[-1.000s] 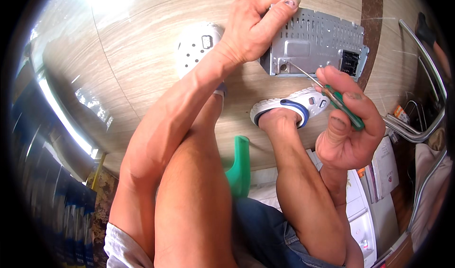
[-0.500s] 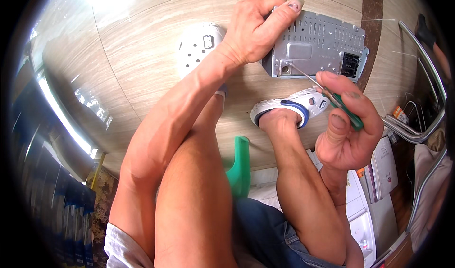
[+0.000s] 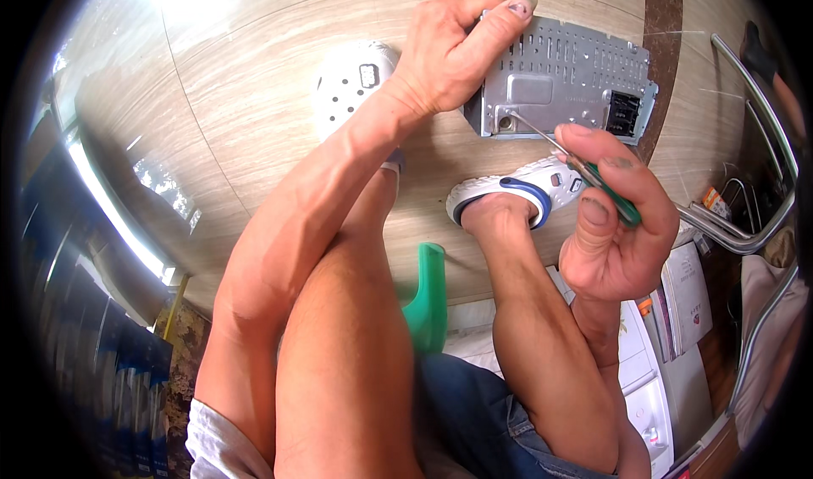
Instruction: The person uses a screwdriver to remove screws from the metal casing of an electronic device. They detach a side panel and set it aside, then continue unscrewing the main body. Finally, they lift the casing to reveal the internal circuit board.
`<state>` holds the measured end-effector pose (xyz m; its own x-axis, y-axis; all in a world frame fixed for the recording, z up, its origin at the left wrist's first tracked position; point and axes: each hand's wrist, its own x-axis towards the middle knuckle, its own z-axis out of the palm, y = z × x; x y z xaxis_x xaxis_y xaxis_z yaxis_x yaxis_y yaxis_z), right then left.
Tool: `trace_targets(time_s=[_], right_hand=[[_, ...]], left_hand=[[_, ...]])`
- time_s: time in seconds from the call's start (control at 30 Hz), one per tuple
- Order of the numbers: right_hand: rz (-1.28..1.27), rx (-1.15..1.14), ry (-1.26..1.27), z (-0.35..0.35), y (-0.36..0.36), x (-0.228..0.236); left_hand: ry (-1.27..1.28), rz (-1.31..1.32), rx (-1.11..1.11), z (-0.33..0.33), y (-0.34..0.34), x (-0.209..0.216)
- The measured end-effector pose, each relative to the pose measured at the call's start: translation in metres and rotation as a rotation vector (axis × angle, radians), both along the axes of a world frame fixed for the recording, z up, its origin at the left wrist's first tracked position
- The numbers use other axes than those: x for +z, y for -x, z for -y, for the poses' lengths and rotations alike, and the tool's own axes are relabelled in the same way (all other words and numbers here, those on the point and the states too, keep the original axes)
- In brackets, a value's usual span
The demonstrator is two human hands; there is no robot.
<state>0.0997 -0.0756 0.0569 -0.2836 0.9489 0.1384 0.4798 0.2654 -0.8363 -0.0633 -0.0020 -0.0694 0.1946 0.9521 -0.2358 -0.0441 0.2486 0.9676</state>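
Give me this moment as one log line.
left hand: on metal box | right hand: holding green-handled screwdriver | tip: beside round hole

No lettering can be read clearly. A faint row of stamped characters runs across the silver, perforated, box-shaped metal unit (image 3: 529, 89), left of its black socket (image 3: 624, 113). Dark-rimmed rectangular badges (image 3: 369, 75) with pale, blurred marks sit on the white, holed clogs (image 3: 343, 98). A white paper booklet (image 3: 688, 297) at the right bears a short line of dark print and a small red emblem, both too small to make out.
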Motion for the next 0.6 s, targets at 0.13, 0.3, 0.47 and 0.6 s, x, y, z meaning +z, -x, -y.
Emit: trace_targets(time_s=[0.13, 0.3, 0.47, 0.6], right_hand=[[0.007, 0.008, 0.014, 0.000, 0.000, 0.001], [0.043, 0.049, 0.028, -0.003, 0.000, 0.005], [0.036, 0.060, 0.050, -0.002, 0.004, 0.008], [-0.043, -0.044, 0.008, 0.001, 0.013, 0.002]], left_hand=[[0.006, -0.010, -0.005, 0.000, 0.001, 0.000], [-0.019, 0.009, 0.010, 0.001, 0.000, -0.001], [-0.045, 0.001, 0.025, 0.001, 0.001, 0.000], [-0.037, -0.014, 0.008, 0.000, 0.000, -0.001]])
